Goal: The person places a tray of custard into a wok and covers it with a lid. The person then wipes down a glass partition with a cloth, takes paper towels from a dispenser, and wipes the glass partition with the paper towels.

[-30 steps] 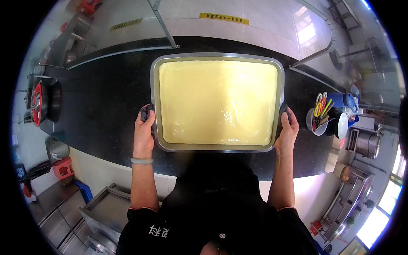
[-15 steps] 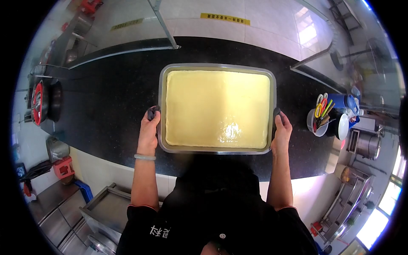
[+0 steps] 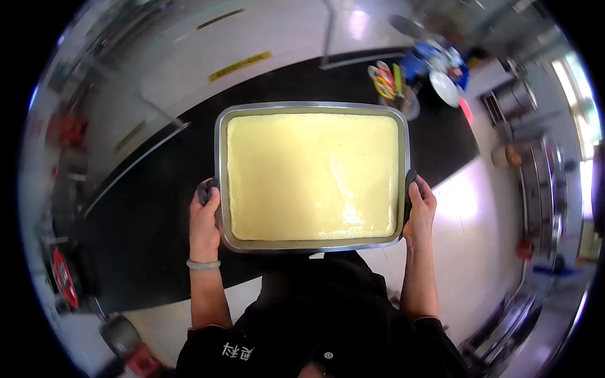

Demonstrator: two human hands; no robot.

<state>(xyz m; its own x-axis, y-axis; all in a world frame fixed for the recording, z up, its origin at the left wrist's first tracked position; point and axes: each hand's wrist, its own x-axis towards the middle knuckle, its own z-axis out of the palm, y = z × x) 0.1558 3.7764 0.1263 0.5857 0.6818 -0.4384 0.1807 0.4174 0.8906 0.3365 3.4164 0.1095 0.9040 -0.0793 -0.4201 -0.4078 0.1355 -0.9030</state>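
Note:
A rectangular metal baking tray (image 3: 315, 245) is held up level before my body, over the counter's near side. A smooth, shiny pale yellow layer (image 3: 296, 176) fills most of it; I cannot tell whether it is batter or baked cake. My left hand (image 3: 205, 220) grips the tray's left side through a dark cloth (image 3: 207, 189), thumb on top. On the opposite side, my right hand (image 3: 420, 214) is closed round the edge with another dark cloth (image 3: 411, 183). The fingers beneath the tray are partly hidden.
The black countertop (image 3: 145, 208) runs diagonally behind the tray. Scissors (image 3: 384, 82) and other tools stand in a tub (image 3: 411, 104) near a white round lid or bowl (image 3: 445, 88). A red-rimmed item (image 3: 64, 277) is at far left. Steel kitchen equipment (image 3: 542, 189) stands right, across the pale floor.
My view and body have turned right, so the counter now lies slanted and the tool tub appears behind the tray. The tray has come with me, still held in both hands.

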